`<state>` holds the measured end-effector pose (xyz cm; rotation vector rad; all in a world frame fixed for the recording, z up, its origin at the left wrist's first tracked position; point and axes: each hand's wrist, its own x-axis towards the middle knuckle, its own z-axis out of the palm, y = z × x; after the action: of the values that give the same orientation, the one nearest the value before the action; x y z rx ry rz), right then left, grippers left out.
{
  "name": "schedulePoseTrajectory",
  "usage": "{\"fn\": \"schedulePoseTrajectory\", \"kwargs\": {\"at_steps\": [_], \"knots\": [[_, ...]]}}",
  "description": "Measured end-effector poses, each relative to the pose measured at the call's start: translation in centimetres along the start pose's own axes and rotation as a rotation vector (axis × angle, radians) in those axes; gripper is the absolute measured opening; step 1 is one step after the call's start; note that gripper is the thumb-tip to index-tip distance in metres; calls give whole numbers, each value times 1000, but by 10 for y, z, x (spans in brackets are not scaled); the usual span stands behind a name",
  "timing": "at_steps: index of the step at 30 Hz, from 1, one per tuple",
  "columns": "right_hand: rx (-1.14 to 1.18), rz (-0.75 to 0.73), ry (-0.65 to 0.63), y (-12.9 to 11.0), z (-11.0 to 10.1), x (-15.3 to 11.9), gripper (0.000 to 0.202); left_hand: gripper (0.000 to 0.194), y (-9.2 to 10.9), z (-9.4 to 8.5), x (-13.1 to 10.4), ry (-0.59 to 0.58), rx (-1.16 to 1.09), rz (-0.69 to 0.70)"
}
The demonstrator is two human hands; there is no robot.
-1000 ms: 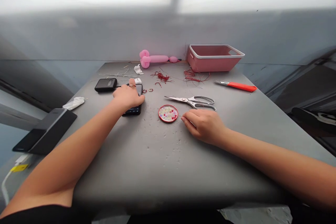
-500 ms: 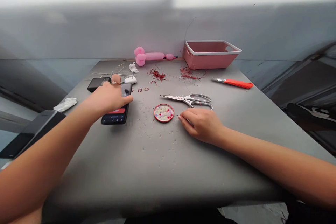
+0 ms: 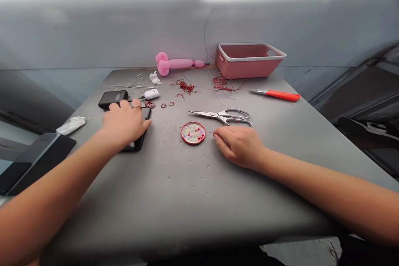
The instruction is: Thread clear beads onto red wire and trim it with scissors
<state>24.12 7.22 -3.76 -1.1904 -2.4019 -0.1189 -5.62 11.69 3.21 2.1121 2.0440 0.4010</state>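
My left hand lies over a dark phone on the left of the table, fingers spread, the thumb at the phone's right edge. Most of the phone is hidden under the hand. My right hand rests on the table with its fingers closed in a pinch; a tiny thing shows at the fingertips, too small to name. Just left of it is a round red-rimmed dish of small white, red and purple beads. Open silver scissors lie right behind the right hand.
Red thread scraps and more red thread lie behind. At the back are a pink balloon and a pink basket. An orange cutter is right; a black power bank and white case are left.
My left hand has moved slightly left and down over the phone, and its fingers are more spread. The phone's lit screen no longer shows. The view has shifted a little; my right hand stays put.
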Motion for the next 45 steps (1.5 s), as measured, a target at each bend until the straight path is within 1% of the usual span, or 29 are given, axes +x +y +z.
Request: {"fn": "schedulePoseTrajectory", "kwargs": {"at_steps": [1,2,3,4,5,6,7,9,10,11,12,13,16,18,20,22,24,25,27,31,33,34,37,38,39,40,42,45], "knots": [[20,5,7,-1,1,0,26,55,11,2,-11,20,35,68],[43,11,16,-3,1,0,26,48,24,6,-23,-16,-9,171],[68,19,26,-7,2,0,27,43,38,11,-36,-114,-145,276],[95,28,35,-11,1,0,28,41,50,17,-49,-238,-344,327],[124,38,39,-16,0,-1,28,38,61,23,-60,-325,-582,303],[153,45,39,-22,-1,-3,25,36,71,30,-69,-415,-825,220],[181,48,32,-28,-3,-4,20,33,77,37,-77,-456,-1051,89],[231,40,4,-38,-7,-8,10,24,84,47,-85,-518,-1388,-190],[262,38,-7,-43,-9,-9,7,24,85,51,-86,-517,-1520,-306],[298,40,-9,-47,-10,-11,6,25,85,54,-87,-517,-1614,-389],[334,45,-1,-49,-11,-11,6,27,85,56,-88,-524,-1679,-442],[366,49,14,-51,-11,-12,7,28,84,58,-89,-541,-1716,-463],[418,36,68,-55,-11,-11,9,20,81,62,-92,-611,-1752,-430],[459,22,78,-56,-11,-10,11,17,79,63,-94,-615,-1768,-390],[522,20,78,-57,-12,-8,12,16,77,63,-93,-592,-1790,-360],[543,19,66,-56,-14,-8,15,14,75,61,-90,-533,-1824,-343],[480,0,60,-54,-16,-7,12,12,72,57,-87,-456,-1858,-331],[430,-16,67,-52,-16,-7,9,11,71,56,-85,-437,-1865,-326],[339,-61,104,-47,-15,-8,10,11,70,53,-83,-441,-1852,-320],[271,-186,166,-39,-10,-8,16,8,75,51,-85,-493,-1713,-307],[243,-268,226,-39,-12,-8,17,7,78,51,-88,-541,-1640,-341],[226,-314,257,-39,-13,-7,18,6,79,50,-89,-596,-1624,-376],[205,-463,277,-46,-21,-4,35,9,82,48,-94,-853,-1620,-449],[213,-506,270,-50,-23,-3,40,10,84,46,-95,-917,-1626,-451],[223,-545,272,-54,-25,-2,43,10,85,45,-96,-955,-1630,-451],[234,-590,278,-57,-27,-2,45,10,87,43,-96,-966,-1629,-459],[257,-691,313,-65,-27,-2,43,10,91,40,-97,-946,-1628,-500],[290,-844,351,-74,-23,-7,33,21,97,37,-98,-909,-1628,-551]]}}
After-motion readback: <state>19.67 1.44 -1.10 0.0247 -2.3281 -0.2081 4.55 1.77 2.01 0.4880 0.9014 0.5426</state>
